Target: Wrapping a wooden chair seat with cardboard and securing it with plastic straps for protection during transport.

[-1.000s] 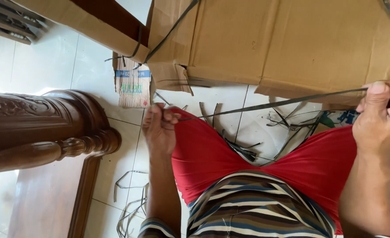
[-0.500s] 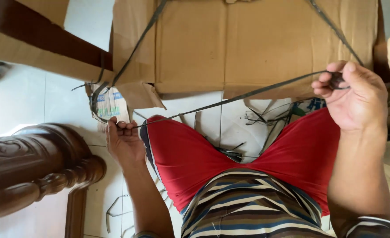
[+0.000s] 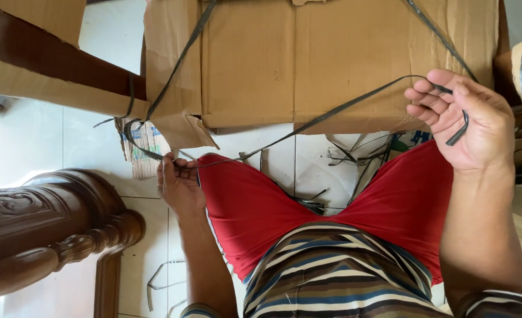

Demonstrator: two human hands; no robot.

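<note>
Strap (image 3: 308, 125) removal is in hand: your left hand (image 3: 178, 185) and right hand (image 3: 467, 126) each grip it closed; next, draw it clear of the cardboard box (image 3: 331, 59).

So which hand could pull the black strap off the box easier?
Probably the right hand: it is raised and has the black strap looped through its fingers beside the cardboard box. The left hand only pinches the strap low down by the red shorts.
</note>
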